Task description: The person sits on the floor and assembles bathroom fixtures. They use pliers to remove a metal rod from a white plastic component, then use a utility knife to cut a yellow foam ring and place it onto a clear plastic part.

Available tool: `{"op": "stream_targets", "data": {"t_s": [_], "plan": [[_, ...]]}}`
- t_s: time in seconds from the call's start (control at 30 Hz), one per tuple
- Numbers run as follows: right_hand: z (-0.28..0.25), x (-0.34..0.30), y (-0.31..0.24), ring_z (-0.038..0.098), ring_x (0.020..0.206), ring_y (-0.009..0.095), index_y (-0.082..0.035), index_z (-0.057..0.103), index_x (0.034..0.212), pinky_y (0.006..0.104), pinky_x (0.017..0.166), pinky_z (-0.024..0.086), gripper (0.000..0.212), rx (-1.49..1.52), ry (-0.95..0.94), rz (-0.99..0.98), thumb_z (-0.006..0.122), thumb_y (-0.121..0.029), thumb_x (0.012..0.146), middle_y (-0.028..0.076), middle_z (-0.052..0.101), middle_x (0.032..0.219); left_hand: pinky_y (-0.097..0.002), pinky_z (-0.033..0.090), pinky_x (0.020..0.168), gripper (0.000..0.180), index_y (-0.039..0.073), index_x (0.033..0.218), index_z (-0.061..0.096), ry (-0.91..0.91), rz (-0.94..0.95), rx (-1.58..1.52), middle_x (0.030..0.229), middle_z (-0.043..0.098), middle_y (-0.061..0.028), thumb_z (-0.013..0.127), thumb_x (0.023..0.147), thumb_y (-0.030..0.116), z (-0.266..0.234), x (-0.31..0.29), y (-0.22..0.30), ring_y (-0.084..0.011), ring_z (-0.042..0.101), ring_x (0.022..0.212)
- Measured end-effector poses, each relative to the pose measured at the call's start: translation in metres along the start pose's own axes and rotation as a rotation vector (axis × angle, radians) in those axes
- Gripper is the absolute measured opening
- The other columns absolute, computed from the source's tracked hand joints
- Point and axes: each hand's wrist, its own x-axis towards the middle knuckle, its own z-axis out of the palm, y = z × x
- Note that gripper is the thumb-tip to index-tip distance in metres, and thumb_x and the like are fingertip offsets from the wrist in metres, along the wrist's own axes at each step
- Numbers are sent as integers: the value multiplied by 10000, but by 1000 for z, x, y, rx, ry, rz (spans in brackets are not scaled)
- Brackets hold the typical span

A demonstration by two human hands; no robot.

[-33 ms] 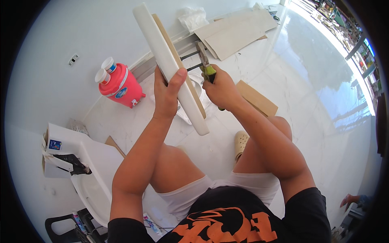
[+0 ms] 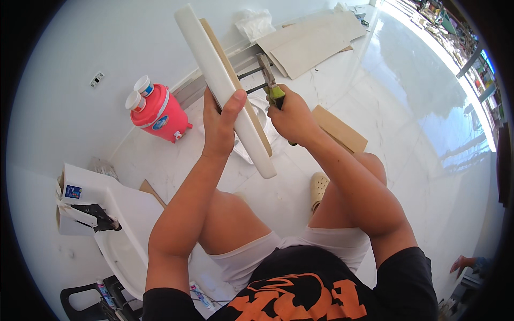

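A person's left hand (image 2: 220, 124) pinches a long, smooth, white slab with rounded edges (image 2: 206, 59) between the thumb on its right face and the fingers curled behind its left side, partly hidden. The slab tilts, its top rising beyond those fingertips and its lower end reaching back below them. A flat tan layer (image 2: 258, 127) lies along its right side, and two thin black rods (image 2: 257, 89) jut from it toward the right fingers.

The right hand (image 2: 293, 116) has its fingers wrapped around pliers with yellow-green and black handles (image 2: 277, 95). Their metal jaws stand just beyond those fingers, at the rods; whether they bite cannot be told.

Left of the left fingers is a round pinkish-red plastic drink cooler (image 2: 171, 120). Below the right fingers, to their right, lies a rectangular brown board (image 2: 341, 129).
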Motion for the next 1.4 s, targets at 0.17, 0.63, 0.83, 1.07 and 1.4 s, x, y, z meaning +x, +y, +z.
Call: {"op": "stream_targets", "data": {"t_s": [0.17,0.63,0.83,1.07,1.4], "plan": [[-2,6,-7,686,984,340,19,608,1248,429,892,530,313,-30,54,1,618,-66,947,197,713,1042,-324,518,897,738,-37,1366,497,-5,-19,19,1131,606,-129,770,911,476,-2,9,-5,-180,607,1022],[-1,9,-1,690,1025,401,24,611,1278,456,918,531,343,-58,88,-34,621,-76,949,241,724,1082,-319,500,917,722,-29,1358,500,-6,15,33,1139,595,-121,767,917,478,0,8,-8,-177,594,1030],[-1,9,0,691,1021,398,23,613,1279,453,916,531,338,-59,88,-28,617,-83,958,241,724,1076,-321,506,913,740,-37,1360,496,-23,10,42,1139,596,-126,771,911,484,-1,8,-11,-177,599,1030],[-3,10,2,691,1004,385,21,620,1260,445,907,531,313,-58,76,-20,620,-96,969,231,723,1060,-325,509,914,741,-42,1357,498,-19,15,48,1142,595,-126,769,912,483,1,9,-14,-181,599,1037],[-2,11,3,684,917,361,21,636,1165,439,849,525,224,-33,83,-49,615,-123,993,209,717,971,-323,507,909,727,-38,1344,502,-23,21,53,1141,598,-124,766,917,488,1,9,-13,-177,598,1030]]}}
